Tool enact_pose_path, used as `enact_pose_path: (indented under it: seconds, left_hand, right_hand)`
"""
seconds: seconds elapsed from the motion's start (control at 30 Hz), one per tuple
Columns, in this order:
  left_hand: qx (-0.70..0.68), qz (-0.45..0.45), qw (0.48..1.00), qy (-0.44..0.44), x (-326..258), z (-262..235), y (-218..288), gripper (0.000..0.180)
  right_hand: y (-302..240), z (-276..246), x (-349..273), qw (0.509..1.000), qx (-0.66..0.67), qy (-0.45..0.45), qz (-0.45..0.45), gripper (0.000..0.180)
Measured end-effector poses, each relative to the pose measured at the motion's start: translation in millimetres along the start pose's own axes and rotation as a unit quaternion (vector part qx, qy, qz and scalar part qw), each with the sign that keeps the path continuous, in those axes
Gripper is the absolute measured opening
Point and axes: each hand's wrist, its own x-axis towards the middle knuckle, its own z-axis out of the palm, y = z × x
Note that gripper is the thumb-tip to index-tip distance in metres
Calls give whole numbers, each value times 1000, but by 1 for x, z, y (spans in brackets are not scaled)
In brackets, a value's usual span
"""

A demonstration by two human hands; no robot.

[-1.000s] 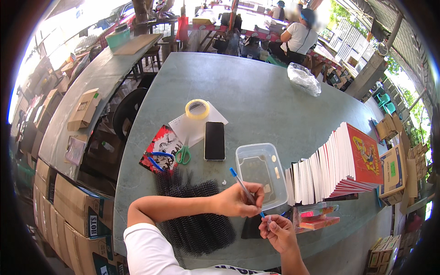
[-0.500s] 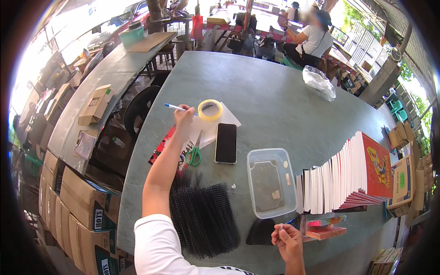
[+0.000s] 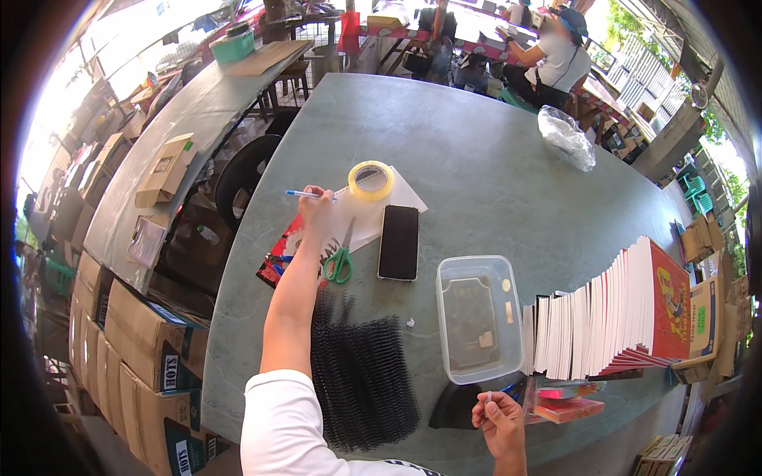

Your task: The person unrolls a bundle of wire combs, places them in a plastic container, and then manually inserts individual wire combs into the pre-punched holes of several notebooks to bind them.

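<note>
Clearly, the left hand (image 3: 316, 202) was stretched far across the grey table (image 3: 476, 159), fingers closed around a blue pen (image 3: 302, 193) held level over the white paper (image 3: 373, 218), just beside the roll of tape (image 3: 371, 180) and near the green-handled scissors (image 3: 340, 262). Close to the body, the right hand (image 3: 498, 419) was kept pinched narrowly on something small, too tiny to identify, near the clear plastic container (image 3: 476, 317).

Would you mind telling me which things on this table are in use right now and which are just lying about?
In use:
- blue pen, held in the left hand
- small thin item, too small to identify, pinched in the right hand

Lying about:
- tape roll
- green scissors
- phone
- clear tub
- black binding combs
- row of booklets
</note>
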Motion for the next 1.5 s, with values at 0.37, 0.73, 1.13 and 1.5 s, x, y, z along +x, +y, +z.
enact_pose_path:
  seconds: [0.37,0.73,1.13,1.5]
  left_hand:
    - [-380,-165,897,-158,-31,-7,59,11]
    - [-146,74,628,-761,-278,-69,253,11]
    - [-155,303,602,-722,-317,-81,257,28]
    - [-105,292,584,-750,-349,-76,221,54]
  right_hand:
    - [-4,-3,-1,999,-13,-2,-33,23]
    - [-11,13,-14,992,69,-82,-68,27]
    - [-9,7,-45,994,61,-83,-38,27]
    - [7,-5,-25,988,133,-82,-15,25]
